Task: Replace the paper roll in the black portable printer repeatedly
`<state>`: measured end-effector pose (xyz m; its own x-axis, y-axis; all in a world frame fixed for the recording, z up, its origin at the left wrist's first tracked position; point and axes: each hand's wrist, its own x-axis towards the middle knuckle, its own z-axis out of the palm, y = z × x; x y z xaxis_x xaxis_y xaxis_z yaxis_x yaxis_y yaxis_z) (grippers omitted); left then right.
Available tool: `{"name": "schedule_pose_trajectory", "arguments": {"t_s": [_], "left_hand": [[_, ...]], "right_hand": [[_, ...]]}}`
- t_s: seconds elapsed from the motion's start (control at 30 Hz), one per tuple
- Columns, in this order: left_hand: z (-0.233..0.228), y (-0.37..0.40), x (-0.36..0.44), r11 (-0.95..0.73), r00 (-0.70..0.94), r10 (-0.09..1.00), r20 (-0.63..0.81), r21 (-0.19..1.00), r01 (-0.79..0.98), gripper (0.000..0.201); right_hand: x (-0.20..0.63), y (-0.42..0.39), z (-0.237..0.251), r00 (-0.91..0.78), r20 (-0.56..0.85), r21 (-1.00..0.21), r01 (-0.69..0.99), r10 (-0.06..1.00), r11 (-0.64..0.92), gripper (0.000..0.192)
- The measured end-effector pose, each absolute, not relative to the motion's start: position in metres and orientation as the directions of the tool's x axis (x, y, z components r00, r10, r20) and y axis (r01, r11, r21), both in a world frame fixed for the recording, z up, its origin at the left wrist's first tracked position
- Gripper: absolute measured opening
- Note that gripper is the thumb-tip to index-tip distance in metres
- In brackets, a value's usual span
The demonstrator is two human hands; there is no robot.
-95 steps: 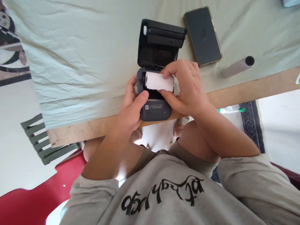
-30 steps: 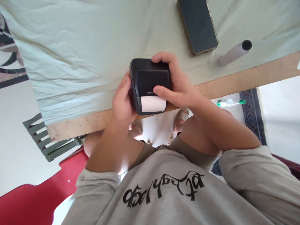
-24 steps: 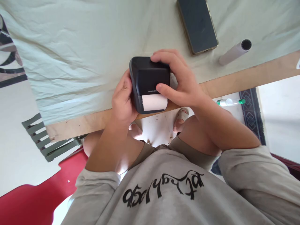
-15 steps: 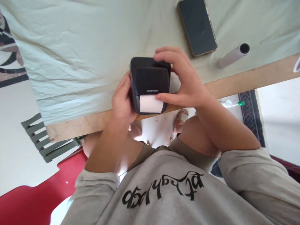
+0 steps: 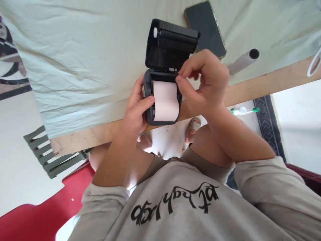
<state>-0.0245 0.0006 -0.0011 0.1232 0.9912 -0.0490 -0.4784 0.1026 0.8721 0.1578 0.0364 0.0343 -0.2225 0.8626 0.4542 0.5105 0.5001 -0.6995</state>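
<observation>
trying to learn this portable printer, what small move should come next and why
Probably the right grip should swing the lid down: it stands open, the paper roll lies in the portable printer with its loose end over the front, and the left grip holds the body.

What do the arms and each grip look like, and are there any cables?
They're human: the left grip and right grip are ungloved hands, no rings visible. The forearms are bare, without visible cables or watch. Loose grey sleeves end near the elbows.
</observation>
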Motion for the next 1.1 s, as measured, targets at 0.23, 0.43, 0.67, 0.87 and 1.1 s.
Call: {"name": "schedule_pose_trajectory", "arguments": {"t_s": [0.23, 0.43, 0.67, 0.87, 1.1], "left_hand": [[0.006, -0.002, -0.022, 0.144, 0.127, 0.987, -0.094, 0.866, -0.478, 0.040], [0.007, -0.001, -0.023, 0.151, 0.152, 0.984, -0.093, 0.884, -0.443, 0.041], [0.007, 0.001, -0.028, 0.157, 0.076, 0.988, -0.138, 0.880, -0.449, 0.035], [0.004, 0.002, -0.030, 0.177, 0.100, 0.984, -0.147, 0.838, -0.515, 0.033], [0.006, 0.001, -0.030, 0.186, 0.131, 0.982, -0.138, 0.842, -0.506, 0.036]], "right_hand": [[0.155, 0.026, 0.057, -0.495, 0.152, -0.370, 0.774, 0.856, 0.514, 0.028], [0.157, 0.025, 0.065, -0.507, 0.053, -0.490, 0.738, 0.861, 0.464, 0.033], [0.199, 0.042, 0.069, -0.397, 0.205, -0.978, -0.057, 0.895, 0.199, 0.047], [0.250, 0.057, 0.061, 0.236, 0.180, -0.955, -0.191, 0.955, 0.227, 0.049], [0.322, 0.081, 0.019, 0.429, 0.630, -0.776, 0.382, 0.647, 0.502, 0.018]]}}
